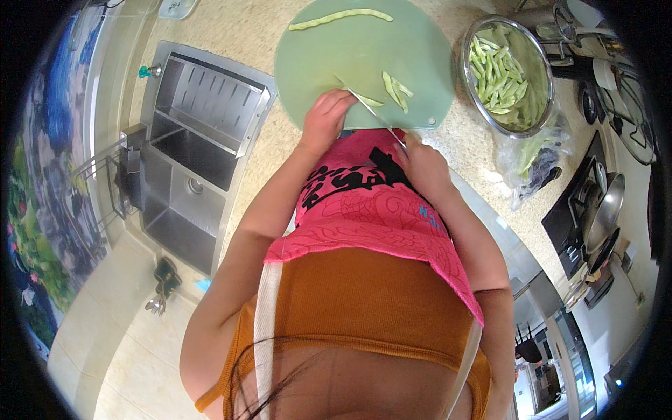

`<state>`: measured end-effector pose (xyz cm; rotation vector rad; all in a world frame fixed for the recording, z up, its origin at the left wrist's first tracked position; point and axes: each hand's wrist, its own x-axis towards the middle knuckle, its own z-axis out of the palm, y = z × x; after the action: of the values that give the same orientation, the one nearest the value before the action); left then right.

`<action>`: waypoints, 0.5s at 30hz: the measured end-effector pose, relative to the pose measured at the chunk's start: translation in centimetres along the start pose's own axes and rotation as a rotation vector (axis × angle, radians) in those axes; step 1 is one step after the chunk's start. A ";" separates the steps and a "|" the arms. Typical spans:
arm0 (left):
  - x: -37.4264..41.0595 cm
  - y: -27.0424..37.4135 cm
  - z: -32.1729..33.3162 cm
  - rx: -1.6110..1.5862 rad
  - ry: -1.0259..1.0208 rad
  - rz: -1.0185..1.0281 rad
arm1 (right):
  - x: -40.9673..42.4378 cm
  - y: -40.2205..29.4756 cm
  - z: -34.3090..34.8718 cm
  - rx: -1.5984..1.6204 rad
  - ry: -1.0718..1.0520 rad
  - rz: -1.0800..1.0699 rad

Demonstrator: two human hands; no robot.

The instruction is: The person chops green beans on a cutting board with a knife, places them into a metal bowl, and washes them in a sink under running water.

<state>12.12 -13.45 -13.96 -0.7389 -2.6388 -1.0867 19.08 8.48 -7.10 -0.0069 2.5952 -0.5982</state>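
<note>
My right hand (424, 161) grips the handle of a kitchen knife (374, 112), whose blade slants over the near edge of a round green cutting board (336, 58). At the blade, my left hand (329, 114) rests on the board with its fingertips bent together; a bit of green bean may be under them, but I cannot tell. Just right of the blade lies a cut bean piece (370, 101). Several more cut pieces (395, 92) are grouped farther right. One long whole flat green bean (341, 19) lies across the far part of the board.
A steel bowl (546, 100) of cut green beans stands right of the board, beside a clear plastic bag (530, 163) holding some greens. A steel sink (184, 210) is at left. Pans (604, 210) sit on the black stove (564, 231) at far right.
</note>
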 end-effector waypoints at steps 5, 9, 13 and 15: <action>0.3 0.1 0.2 -0.025 -0.025 -0.013 | 3.0 -1.3 1.3 -0.024 0.059 0.039; 0.1 0.3 0.8 -0.103 0.051 -0.088 | 0.8 0.1 -1.4 0.132 0.135 0.053; 1.8 3.1 2.3 -0.226 0.087 -0.183 | -1.4 3.9 -1.8 0.240 0.204 0.139; 2.5 4.5 3.2 -0.257 0.078 -0.208 | -1.4 4.9 -1.0 0.511 0.058 0.293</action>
<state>12.37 -7.58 -12.62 -0.4592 -2.5831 -1.4985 20.34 13.46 -7.67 0.5497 2.3576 -1.1353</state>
